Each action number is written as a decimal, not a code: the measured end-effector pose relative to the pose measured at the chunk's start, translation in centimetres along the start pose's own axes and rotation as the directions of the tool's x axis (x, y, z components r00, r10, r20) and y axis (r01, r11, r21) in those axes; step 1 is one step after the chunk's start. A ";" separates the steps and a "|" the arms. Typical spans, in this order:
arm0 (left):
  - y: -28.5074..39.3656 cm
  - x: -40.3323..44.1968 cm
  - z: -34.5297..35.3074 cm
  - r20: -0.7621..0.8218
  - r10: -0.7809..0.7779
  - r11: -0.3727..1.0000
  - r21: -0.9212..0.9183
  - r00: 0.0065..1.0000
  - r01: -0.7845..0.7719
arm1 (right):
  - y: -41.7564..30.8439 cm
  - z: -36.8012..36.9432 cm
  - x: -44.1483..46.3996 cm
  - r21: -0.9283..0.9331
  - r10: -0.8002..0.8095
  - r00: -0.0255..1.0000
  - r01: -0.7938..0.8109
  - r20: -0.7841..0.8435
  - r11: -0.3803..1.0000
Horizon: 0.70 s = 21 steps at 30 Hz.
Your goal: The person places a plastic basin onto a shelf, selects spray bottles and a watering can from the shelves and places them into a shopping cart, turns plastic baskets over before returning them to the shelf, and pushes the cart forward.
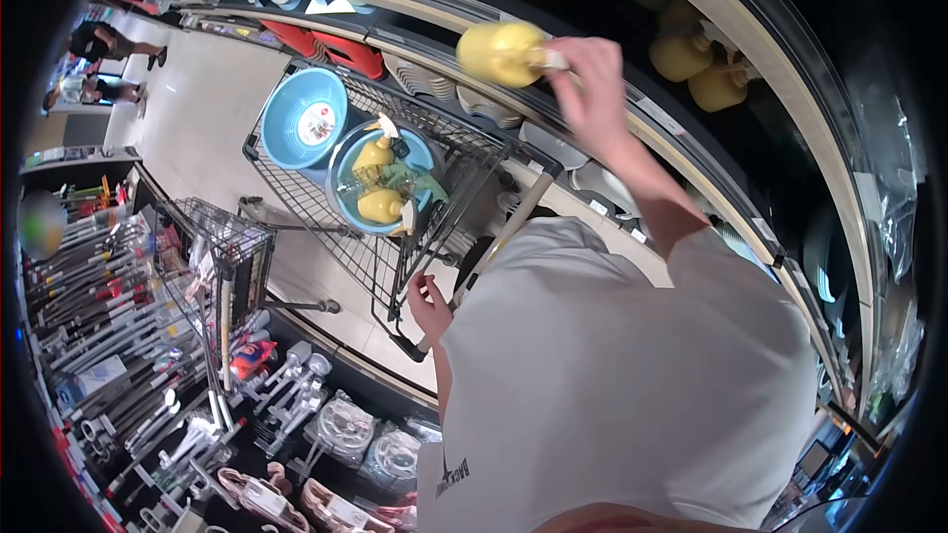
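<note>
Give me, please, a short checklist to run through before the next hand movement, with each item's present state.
1. Right hand grips the raised yellow bottle: ok, held at its top.
2. Raised bottle free of the shelf: cannot tell; they overlap in this view.
3. Left hand firmly on the cart handle: cannot tell; it is close by, but its contact is unclear.
4. Two yellow bottles upright in the blue basin: not ok, they lie tipped over.
5. Second blue basin inside the cart: ok, beside the first.
</note>
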State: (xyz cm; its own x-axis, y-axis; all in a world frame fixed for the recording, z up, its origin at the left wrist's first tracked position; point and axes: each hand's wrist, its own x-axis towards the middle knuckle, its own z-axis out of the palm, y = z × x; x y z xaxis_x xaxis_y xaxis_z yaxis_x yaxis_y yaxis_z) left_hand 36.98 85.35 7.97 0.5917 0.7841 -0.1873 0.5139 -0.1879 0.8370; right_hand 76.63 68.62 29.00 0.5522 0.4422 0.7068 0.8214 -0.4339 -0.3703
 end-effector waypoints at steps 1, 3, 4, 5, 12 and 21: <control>0.2 0.1 -0.2 0.008 0.012 1.000 0.004 1.000 -0.012 | 0.4 -1.9 0.6 -0.077 -0.020 0.999 0.018 -0.027 0.997; 1.1 0.5 -0.2 0.107 -0.038 0.999 0.003 0.994 0.038 | 1.7 -4.6 1.2 -0.214 -0.067 0.995 0.051 -0.067 0.975; 1.2 0.7 -0.2 0.131 -0.050 0.999 0.002 0.990 0.050 | 2.5 -5.3 1.1 -0.277 -0.066 0.995 0.042 -0.079 0.960; 1.0 0.9 0.0 0.135 -0.016 1.000 0.001 0.991 0.016 | 3.2 -5.9 1.0 -0.334 -0.066 0.994 0.032 -0.092 0.942; 0.9 1.8 0.2 0.184 0.023 1.000 -0.025 0.983 -0.019 | 10.2 -7.0 1.0 -0.626 0.095 0.992 -0.127 -0.085 0.769; 0.5 1.6 0.3 0.152 0.014 0.999 -0.045 0.988 -0.007 | 20.4 -6.8 3.3 -0.631 0.261 0.952 -0.303 -0.161 0.715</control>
State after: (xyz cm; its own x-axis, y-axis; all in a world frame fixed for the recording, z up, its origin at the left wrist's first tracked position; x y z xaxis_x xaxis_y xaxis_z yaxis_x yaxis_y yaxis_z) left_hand 38.36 86.37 7.95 0.6866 0.6821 -0.2517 0.4812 -0.1669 0.8606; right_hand 94.21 55.90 27.89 0.7169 0.1809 0.6734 0.3295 -0.9390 -0.0986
